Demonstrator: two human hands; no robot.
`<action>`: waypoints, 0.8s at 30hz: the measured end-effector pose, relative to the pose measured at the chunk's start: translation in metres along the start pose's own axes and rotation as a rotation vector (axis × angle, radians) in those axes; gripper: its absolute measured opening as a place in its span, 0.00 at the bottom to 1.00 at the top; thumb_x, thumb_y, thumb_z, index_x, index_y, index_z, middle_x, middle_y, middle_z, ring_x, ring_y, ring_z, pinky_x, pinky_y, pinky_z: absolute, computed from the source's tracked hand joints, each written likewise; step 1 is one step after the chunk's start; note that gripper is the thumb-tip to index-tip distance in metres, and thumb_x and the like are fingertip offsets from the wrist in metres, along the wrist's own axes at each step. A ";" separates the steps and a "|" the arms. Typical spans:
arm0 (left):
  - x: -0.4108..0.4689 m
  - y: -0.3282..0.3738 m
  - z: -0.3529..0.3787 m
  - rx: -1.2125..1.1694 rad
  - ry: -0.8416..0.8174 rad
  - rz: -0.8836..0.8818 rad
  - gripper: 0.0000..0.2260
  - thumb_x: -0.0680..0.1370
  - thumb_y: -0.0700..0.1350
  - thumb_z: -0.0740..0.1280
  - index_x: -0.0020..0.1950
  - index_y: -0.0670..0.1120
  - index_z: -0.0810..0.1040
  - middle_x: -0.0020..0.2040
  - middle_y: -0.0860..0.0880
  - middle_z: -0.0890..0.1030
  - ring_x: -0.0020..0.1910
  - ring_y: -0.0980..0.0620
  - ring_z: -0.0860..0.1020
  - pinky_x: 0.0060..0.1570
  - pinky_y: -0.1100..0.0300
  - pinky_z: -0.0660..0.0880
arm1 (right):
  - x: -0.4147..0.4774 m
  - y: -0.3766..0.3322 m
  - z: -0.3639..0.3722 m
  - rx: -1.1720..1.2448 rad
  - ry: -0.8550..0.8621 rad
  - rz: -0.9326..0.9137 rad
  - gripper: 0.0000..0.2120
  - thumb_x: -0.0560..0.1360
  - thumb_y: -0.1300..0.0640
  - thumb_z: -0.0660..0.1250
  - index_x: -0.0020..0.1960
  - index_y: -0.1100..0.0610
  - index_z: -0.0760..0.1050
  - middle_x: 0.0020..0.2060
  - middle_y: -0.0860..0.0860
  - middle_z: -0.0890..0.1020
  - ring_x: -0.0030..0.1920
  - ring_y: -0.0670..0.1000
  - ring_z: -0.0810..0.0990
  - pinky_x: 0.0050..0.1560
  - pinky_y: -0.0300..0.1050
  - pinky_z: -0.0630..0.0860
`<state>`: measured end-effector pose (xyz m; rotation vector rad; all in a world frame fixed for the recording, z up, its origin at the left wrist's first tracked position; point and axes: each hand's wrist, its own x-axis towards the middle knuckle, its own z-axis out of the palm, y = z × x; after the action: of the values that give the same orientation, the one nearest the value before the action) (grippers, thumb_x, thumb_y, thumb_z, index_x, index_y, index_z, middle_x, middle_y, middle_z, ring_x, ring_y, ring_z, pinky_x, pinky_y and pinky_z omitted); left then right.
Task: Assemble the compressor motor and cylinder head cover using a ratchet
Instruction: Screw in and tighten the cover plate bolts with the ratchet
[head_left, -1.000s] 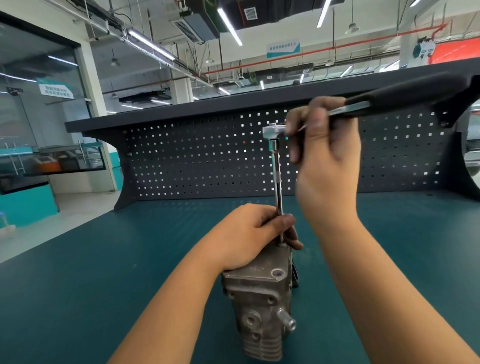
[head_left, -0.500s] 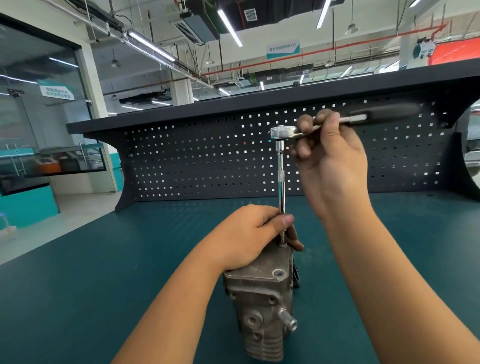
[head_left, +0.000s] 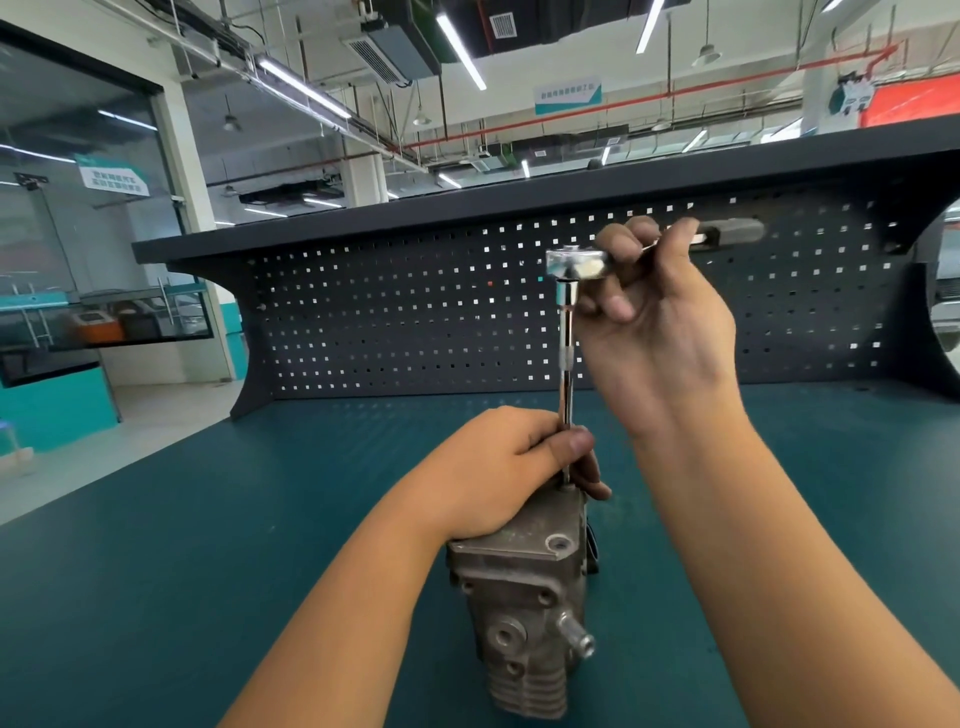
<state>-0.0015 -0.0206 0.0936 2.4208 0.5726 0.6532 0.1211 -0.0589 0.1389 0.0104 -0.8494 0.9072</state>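
Compressor (head_left: 524, 597) stands on end at lower centre of the frame, on the green bench top (head_left: 208, 545), and the ratchet (head_left: 576, 262) is working above it. Big change over the last second: the black handle (head_left: 732, 234) was looming wide across the upper right, close to the camera, and has swung round to point away toward the pegboard (head_left: 415, 312). It now looks short and blurred behind the knuckles.

The right hand (head_left: 660, 322) has travelled with it, fingers curled round the shank just beside the ratchet head. That reads as one sweep of a ratchet stroke, so a bolt at the far top corner of the casting is probably being driven. Which way it turns, and how many bolts remain, I cannot tell.

The left hand (head_left: 498, 467) has not budged. Its heel is on the casting's top, and thumb and fingers pinch the foot of the upright extension bar (head_left: 567, 374) to keep it seated.

Writing now: a hanging sign (head_left: 568, 96) at upper centre and a second sign (head_left: 111, 176) at upper left carry pale characters, too blurred to read. No brand shows on tool or casting.
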 end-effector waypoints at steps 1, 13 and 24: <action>0.000 0.000 0.000 -0.007 0.003 -0.003 0.14 0.82 0.48 0.58 0.44 0.47 0.81 0.44 0.55 0.85 0.47 0.62 0.80 0.53 0.66 0.73 | 0.001 -0.002 0.000 0.006 -0.011 0.022 0.18 0.83 0.50 0.46 0.40 0.55 0.65 0.27 0.46 0.75 0.21 0.44 0.64 0.28 0.36 0.65; 0.000 0.003 0.000 0.010 0.046 0.056 0.15 0.82 0.46 0.57 0.37 0.54 0.75 0.29 0.64 0.79 0.32 0.72 0.74 0.35 0.78 0.66 | -0.013 0.023 0.001 -1.144 -0.019 -0.932 0.10 0.79 0.56 0.58 0.41 0.56 0.73 0.33 0.49 0.75 0.30 0.46 0.70 0.32 0.43 0.70; 0.000 -0.001 0.000 -0.070 0.012 0.020 0.18 0.76 0.59 0.55 0.42 0.50 0.79 0.36 0.61 0.83 0.38 0.69 0.79 0.42 0.73 0.71 | -0.011 0.016 0.002 -0.689 -0.082 -0.633 0.08 0.81 0.60 0.56 0.44 0.53 0.68 0.33 0.44 0.78 0.27 0.45 0.70 0.29 0.36 0.68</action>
<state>-0.0017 -0.0198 0.0935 2.3618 0.5216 0.6851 0.1047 -0.0570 0.1280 -0.2685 -1.1131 -0.0029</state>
